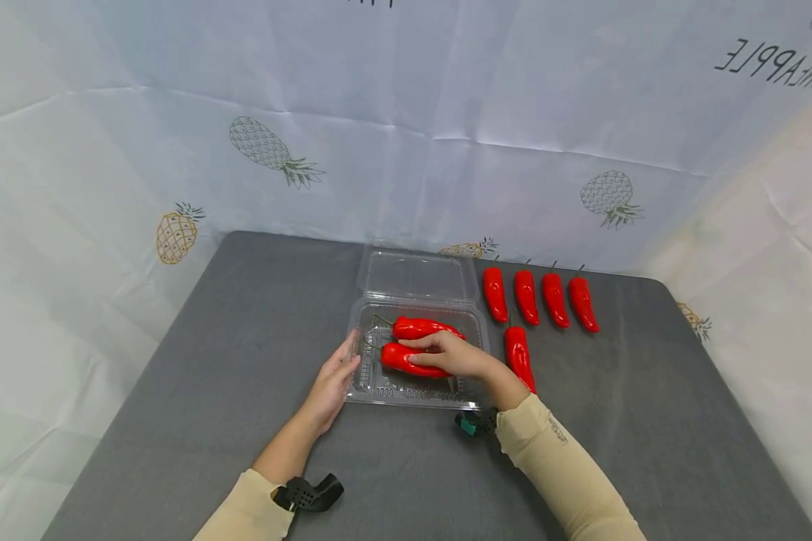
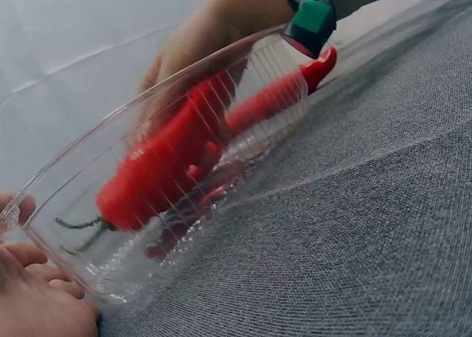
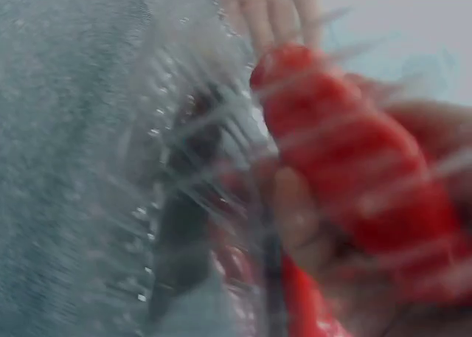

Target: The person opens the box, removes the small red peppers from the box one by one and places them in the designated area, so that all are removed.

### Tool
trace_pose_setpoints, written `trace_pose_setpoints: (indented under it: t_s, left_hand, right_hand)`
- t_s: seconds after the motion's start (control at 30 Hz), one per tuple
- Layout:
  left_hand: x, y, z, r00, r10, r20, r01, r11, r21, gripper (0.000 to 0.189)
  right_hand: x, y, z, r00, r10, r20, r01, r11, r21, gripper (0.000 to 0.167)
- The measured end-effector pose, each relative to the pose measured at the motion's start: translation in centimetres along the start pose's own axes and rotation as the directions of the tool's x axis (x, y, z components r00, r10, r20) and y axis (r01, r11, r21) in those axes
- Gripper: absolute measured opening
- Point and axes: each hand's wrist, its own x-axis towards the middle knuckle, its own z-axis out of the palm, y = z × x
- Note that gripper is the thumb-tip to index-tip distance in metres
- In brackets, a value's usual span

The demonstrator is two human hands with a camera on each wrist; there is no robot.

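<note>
My right hand [image 1: 453, 353] grips a glossy red pepper [image 1: 394, 357] inside a clear plastic clamshell box [image 1: 413, 392], thumb on its near side. The pepper's thin green stem points left. Right behind it, a second red pepper [image 1: 419, 326] lies in the box, partly covered by my fingers. In the right wrist view the gripped pepper [image 3: 332, 145] shows blurred through the box's ribbed wall. My left hand [image 1: 328, 387] rests against the box's left side, its fingers extended along the wall and the thumb at the rim.
The clear lid [image 1: 419, 274] lies folded back behind the box. Several red peppers [image 1: 555, 300] stand in a row at the back right of the grey table [image 1: 196, 376]. Another pepper [image 1: 518, 353] lies just right of the box, beside my right wrist. A pineapple-print curtain [image 1: 392, 150] hangs behind.
</note>
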Motion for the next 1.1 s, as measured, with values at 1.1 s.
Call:
trace_pose_setpoints:
  t_s: [1.1]
  left_hand:
    - [-0.3,-0.2,0.0,0.998,0.042,-0.035,-0.043,0.999,-0.011,0.055]
  right_hand:
    - [-7.6,0.4,-4.1,0.951,0.165,-0.261,-0.119,0.976,0.183,0.048]
